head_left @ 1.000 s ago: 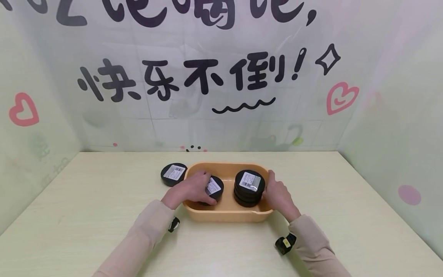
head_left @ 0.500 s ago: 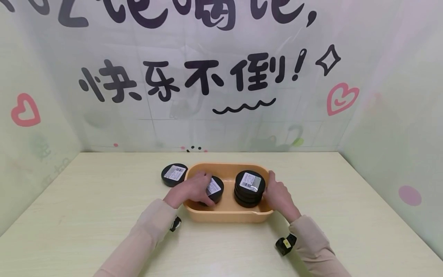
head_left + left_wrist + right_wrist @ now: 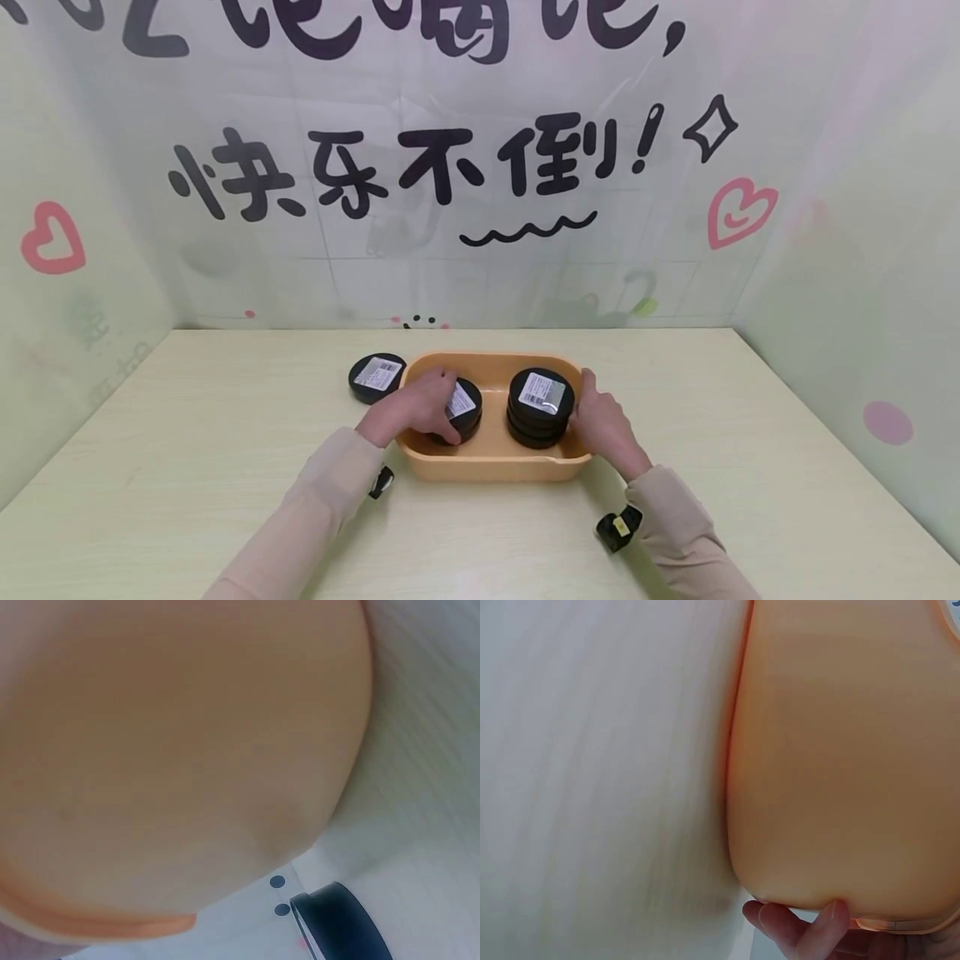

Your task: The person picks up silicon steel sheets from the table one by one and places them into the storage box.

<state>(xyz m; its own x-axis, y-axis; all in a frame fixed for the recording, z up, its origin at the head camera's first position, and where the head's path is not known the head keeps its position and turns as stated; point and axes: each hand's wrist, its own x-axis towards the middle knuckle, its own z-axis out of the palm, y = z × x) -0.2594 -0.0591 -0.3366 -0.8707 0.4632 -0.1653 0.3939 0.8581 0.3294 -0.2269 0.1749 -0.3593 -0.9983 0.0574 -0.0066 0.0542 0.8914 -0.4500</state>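
An orange-tan oval plastic basin (image 3: 495, 470) stands on the table. Inside its left half, my left hand (image 3: 420, 407) grips a flat round black container (image 3: 462, 400) with a white label, thumb at the near side. This container sits on top of another black one, and the hand covers part of both. My right hand (image 3: 606, 421) holds the basin's right end; in the right wrist view its fingers (image 3: 821, 930) press against the outer wall. Close to that hand, inside the basin, stands a stack of several matching containers (image 3: 542, 408), the top one label up.
One more labelled black container (image 3: 377, 377) lies on the table at the basin's back left; the left wrist view shows its dark side (image 3: 345, 922) beyond the basin wall. Light wood tabletop (image 3: 480, 542) surrounds the basin, and a printed backdrop (image 3: 465, 275) closes off the rear.
My left hand and the container it grips have shifted slightly left, lining up over the lower one, whose edge now shows more. The right hand and the basin have stayed put.
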